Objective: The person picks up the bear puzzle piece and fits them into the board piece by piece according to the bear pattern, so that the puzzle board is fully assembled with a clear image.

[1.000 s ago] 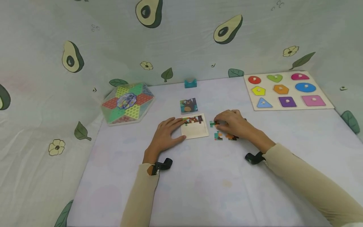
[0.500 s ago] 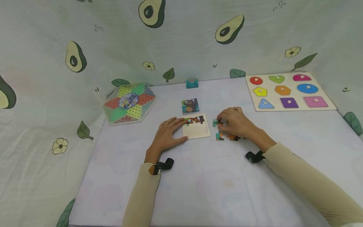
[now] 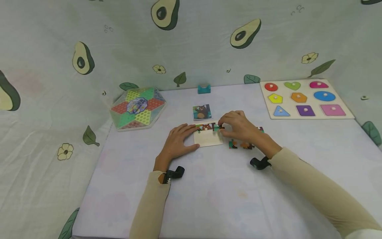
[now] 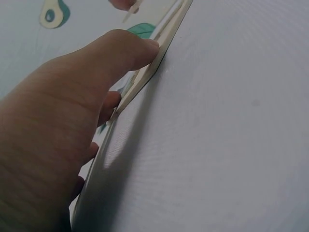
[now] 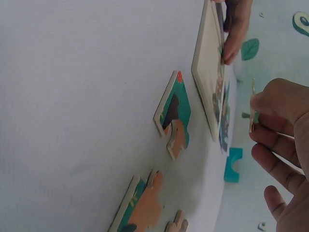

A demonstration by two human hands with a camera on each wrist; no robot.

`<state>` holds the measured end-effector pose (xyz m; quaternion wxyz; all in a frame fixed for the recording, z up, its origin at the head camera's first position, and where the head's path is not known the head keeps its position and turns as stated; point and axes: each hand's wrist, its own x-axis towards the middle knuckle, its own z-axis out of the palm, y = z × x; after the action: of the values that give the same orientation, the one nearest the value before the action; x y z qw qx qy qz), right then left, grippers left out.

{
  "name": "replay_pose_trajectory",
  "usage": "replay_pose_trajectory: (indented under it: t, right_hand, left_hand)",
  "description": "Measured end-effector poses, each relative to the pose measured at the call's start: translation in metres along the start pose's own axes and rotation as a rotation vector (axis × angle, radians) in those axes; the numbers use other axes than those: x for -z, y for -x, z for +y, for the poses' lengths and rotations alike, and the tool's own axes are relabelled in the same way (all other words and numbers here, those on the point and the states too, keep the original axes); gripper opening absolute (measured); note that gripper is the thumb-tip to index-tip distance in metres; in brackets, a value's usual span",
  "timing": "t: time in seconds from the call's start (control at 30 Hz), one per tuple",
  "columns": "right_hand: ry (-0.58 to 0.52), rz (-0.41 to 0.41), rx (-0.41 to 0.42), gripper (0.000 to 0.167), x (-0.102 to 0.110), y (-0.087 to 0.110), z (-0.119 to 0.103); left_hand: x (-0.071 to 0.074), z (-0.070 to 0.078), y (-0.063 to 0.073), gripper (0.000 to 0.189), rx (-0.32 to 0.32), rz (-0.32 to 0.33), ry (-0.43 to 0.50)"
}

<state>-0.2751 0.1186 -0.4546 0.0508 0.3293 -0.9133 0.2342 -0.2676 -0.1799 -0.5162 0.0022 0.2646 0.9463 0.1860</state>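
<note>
My left hand (image 3: 177,142) rests at the left side of a small wooden puzzle tray (image 3: 210,141), its fingers extended onto the upper left part. In the left wrist view its thumb (image 4: 145,50) presses the tray's edge. A strip of fitted pieces with a bear's face (image 3: 206,127) runs along the tray's top. My right hand (image 3: 238,127) pinches a puzzle piece (image 3: 217,128) between thumb and fingers over the tray's upper right corner; the right wrist view shows it edge-on. Loose puzzle pieces (image 3: 233,144) lie to the tray's right, partly under my right hand and wrist.
A bear picture card (image 3: 202,112) lies just behind the tray. Further back stands a teal notched block (image 3: 204,89). A hexagonal Chinese checkers board (image 3: 137,108) is at back left, a wooden shape-knob board (image 3: 307,99) at back right.
My right hand has moved left from the loose pieces to the tray's upper right corner, bringing a puzzle piece with it. My left hand has stayed on the tray.
</note>
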Motion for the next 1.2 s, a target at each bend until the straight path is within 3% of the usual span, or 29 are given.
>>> replay_pose_trajectory:
  t: [0.37,0.87,1.2]
  right_hand:
    - [0.024,-0.009,0.098,0.019,-0.015,-0.02,-0.01]
    - [0.038,-0.039,0.104,0.014,-0.037,-0.039,-0.02]
    - [0.106,-0.122,0.128,0.015,-0.049,-0.044,-0.026]
  left_hand:
    - [-0.001,0.0,0.0,0.077,0.001,0.001,0.001]
    - [0.001,0.0,-0.001,0.077,-0.004,-0.004,0.001]
    - [-0.001,-0.003,-0.001,0.076,-0.013,0.006,-0.006]
